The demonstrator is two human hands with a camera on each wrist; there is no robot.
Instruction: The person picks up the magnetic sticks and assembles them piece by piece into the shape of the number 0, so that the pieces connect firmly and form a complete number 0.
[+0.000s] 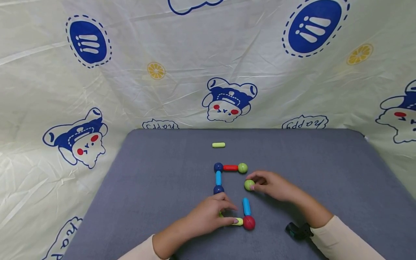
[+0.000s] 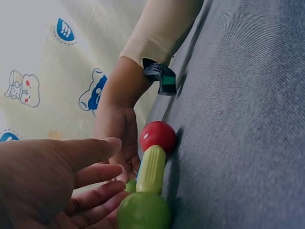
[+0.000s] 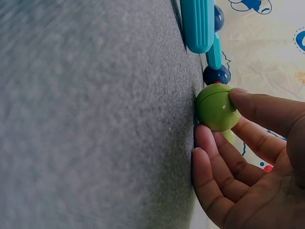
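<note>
My right hand (image 1: 271, 186) pinches a green ball (image 3: 217, 107) between thumb and fingers, close to the cloth surface. My left hand (image 1: 208, 213) spreads its loose fingers beside another green ball (image 2: 144, 211) and a yellow-green ribbed rod (image 2: 152, 169); nothing is in its grasp. That rod joins the green ball to a red ball (image 1: 248, 222), from which a light-blue rod (image 1: 246, 206) points toward the right hand's ball. Above the left hand, a dark-blue ball (image 1: 219, 189) connects through a light-blue rod (image 1: 218, 178) to a second dark-blue ball (image 1: 218, 167).
From the upper dark-blue ball a red rod (image 1: 230, 168) runs to a green ball (image 1: 242, 168). Farther back lies a loose yellow-green rod (image 1: 219, 145). The grey table (image 1: 156, 173) meets a printed curtain (image 1: 182, 97). A black device (image 1: 297, 231) sits at the right wrist.
</note>
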